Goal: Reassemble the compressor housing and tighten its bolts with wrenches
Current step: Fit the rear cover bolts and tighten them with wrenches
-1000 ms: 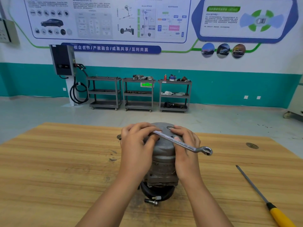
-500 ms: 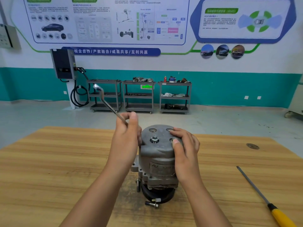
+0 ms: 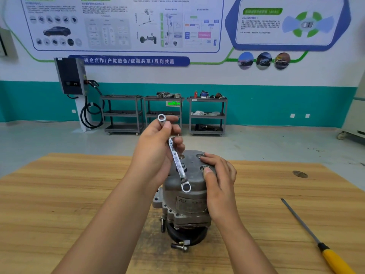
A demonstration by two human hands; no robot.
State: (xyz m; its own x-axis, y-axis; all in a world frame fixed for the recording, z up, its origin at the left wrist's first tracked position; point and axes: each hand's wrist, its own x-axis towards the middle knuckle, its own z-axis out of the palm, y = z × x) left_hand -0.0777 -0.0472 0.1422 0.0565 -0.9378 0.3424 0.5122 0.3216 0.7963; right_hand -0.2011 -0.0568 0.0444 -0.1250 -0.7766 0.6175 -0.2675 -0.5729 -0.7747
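Head view: grimy grey compressor housing (image 3: 185, 196) stands upright mid worktop (image 3: 59, 194), right hand (image 3: 219, 180) resting flat on top, left hand (image 3: 156, 153) with its grip round a ring wrench (image 3: 174, 153) above it, yellow-handled screwdriver (image 3: 316, 240) near the right edge.

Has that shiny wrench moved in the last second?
Yes. The wrench, in the left hand, swung from lying across the compressor housing to tilted nearly upright, its lower ring over the housing.
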